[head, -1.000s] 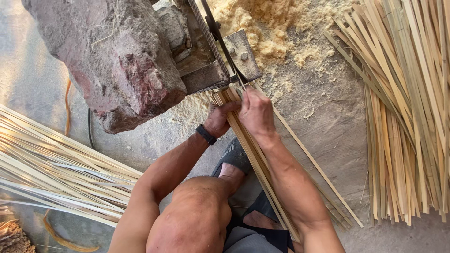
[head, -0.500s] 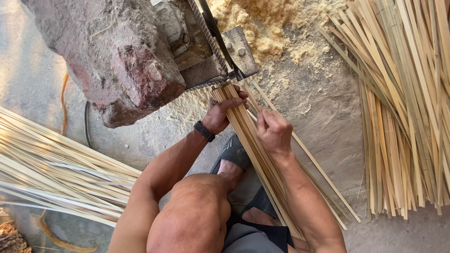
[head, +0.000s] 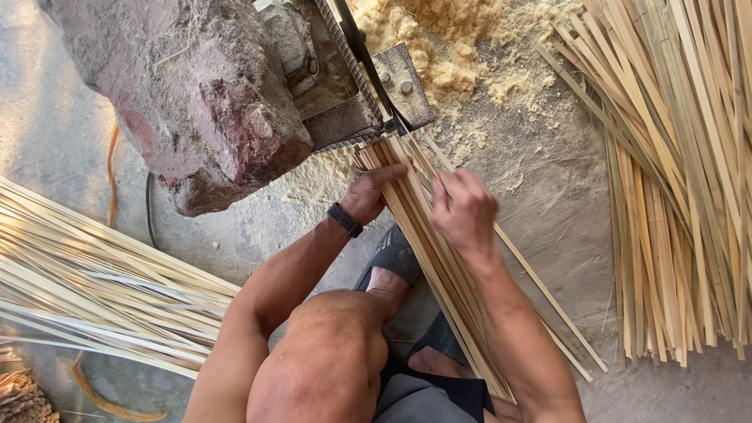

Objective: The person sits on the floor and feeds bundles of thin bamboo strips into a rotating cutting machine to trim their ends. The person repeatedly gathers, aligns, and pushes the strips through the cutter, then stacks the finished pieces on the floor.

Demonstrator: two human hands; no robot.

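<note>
A bundle of long bamboo strips point(head: 427, 235) runs from my lap up to a metal cutting machine point(head: 356, 86). My left hand point(head: 368, 192), with a dark band at the wrist, rests against the left side of the bundle near the machine. My right hand point(head: 464, 210) pinches strips on top of the bundle, a little further back from the machine. My bent knee point(head: 325, 360) and a foot in a grey sandal point(head: 392, 258) lie below the hands.
A big reddish rock point(head: 196, 94) sits on the machine at the upper left. Sawdust point(head: 439, 47) is heaped behind it. Piles of bamboo strips lie at the right point(head: 681, 172) and at the left point(head: 86, 290). A black cable point(head: 147, 211) and an orange cable point(head: 111, 168) cross the concrete floor.
My right hand has slid back along the bundle, away from the machine and toward me. My left hand has stayed at the bundle's front end.
</note>
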